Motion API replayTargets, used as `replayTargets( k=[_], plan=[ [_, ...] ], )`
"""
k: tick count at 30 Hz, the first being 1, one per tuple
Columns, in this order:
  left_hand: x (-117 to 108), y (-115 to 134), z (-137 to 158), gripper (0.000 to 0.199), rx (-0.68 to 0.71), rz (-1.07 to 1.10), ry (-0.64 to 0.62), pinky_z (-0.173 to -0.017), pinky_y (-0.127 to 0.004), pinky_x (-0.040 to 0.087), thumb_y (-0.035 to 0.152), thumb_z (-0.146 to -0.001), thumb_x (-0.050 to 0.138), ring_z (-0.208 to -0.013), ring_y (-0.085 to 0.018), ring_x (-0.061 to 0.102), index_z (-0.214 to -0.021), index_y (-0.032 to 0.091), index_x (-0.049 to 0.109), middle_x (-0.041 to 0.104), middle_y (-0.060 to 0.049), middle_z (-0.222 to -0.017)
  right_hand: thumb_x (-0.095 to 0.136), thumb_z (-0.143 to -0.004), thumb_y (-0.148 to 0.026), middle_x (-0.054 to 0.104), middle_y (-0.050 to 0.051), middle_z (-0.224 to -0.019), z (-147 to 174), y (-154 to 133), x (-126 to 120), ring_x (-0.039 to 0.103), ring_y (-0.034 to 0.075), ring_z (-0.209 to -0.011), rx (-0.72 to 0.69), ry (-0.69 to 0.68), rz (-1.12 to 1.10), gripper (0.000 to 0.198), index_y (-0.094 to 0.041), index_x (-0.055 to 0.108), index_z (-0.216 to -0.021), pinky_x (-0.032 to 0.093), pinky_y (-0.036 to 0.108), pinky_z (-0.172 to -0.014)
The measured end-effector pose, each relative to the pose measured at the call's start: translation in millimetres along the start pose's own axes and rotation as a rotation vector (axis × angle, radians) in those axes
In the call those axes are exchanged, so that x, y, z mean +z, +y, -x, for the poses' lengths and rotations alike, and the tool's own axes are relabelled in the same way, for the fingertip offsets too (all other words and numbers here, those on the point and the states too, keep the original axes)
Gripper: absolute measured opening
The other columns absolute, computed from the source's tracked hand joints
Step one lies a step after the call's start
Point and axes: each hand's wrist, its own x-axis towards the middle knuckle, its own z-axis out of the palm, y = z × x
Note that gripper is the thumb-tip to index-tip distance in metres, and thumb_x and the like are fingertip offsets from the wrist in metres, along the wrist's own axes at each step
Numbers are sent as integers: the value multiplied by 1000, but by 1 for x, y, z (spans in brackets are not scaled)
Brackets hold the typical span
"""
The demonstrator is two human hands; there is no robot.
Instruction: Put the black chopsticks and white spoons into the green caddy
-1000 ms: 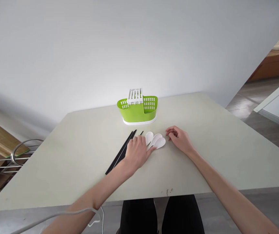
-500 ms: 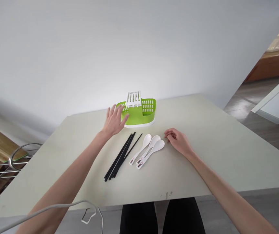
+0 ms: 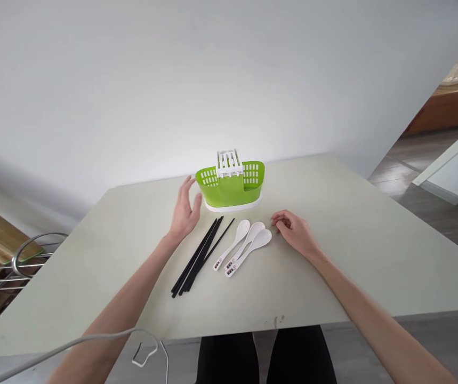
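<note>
A green utensil basket with a white base and a slatted white top piece stands upright near the back of the table. At its left end is my left hand, thumb and fingers apart, fingertips at the rim; whether they touch it I cannot tell. My right hand rests on the table with its fingers curled in and nothing visible in them. Just left of it lie three white spoons, two of them overlapping. Several black chopsticks lie slantwise in a bundle between the spoons and my left forearm.
A pale table reaches back to a plain wall. Across my left forearm runs a grey cable. Beyond the table's left edge are a metal rack and a wooden board.
The basket has shifted a little to the right. My left hand has moved from in front of its left part to its left end. My right hand has stayed in place.
</note>
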Motion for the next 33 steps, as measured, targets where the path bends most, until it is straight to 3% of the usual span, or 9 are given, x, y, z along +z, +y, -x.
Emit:
replayTargets(
  k=[2, 4, 8, 10, 14, 33],
  plan=[
    [5, -23, 13, 47, -181, 118, 115, -114, -44, 46, 49, -109, 35, -141, -24, 53, -144, 20, 46, 51, -18, -153, 51, -86, -24, 76, 3, -92, 0, 0, 0, 69, 17, -68, -3, 3, 5, 21, -23, 67, -99, 53, 34, -75],
    [8, -50, 26, 43, -374, 287, 138, -97, -40, 55, 53, -105, 44, -115, -23, 68, -128, 19, 54, 62, -17, -138, 51, -86, -24, 76, 3, -92, 1, -1, 0, 69, 17, -68, -2, 5, 10, 21, -23, 67, -99, 52, 33, -75],
    [6, -87, 45, 41, -605, 630, 226, -75, -31, 55, 58, -96, 57, -74, -15, 67, -103, 18, 60, 68, -7, -100, 51, -87, -24, 76, 3, -92, 2, -1, 0, 69, 17, -70, 3, 1, 20, 22, -23, 68, -100, 52, 33, -73],
    [2, -91, 49, 40, -619, 732, 252, -69, -28, 52, 58, -93, 61, -67, -13, 63, -98, 18, 62, 66, -3, -88, 51, -87, -24, 76, 3, -93, 3, -2, 0, 69, 17, -71, 9, 3, 37, 22, -23, 68, -100, 51, 33, -74],
    [-1, -82, 52, 43, -565, 725, 132, -62, -27, 47, 60, -94, 61, -63, -13, 58, -93, 18, 64, 64, -1, -78, 50, -87, -23, 76, 2, -93, 4, -3, 0, 69, 17, -71, 16, 9, 51, 22, -24, 68, -100, 51, 33, -74],
    [-9, -56, 55, 45, -515, 494, -96, -60, -26, 42, 63, -97, 56, -61, -13, 52, -90, 19, 66, 60, 2, -69, 52, -90, -26, 75, 3, -94, 6, -2, 0, 67, 17, -71, 41, 4, 56, 20, -24, 68, -102, 52, 33, -75]
  ],
)
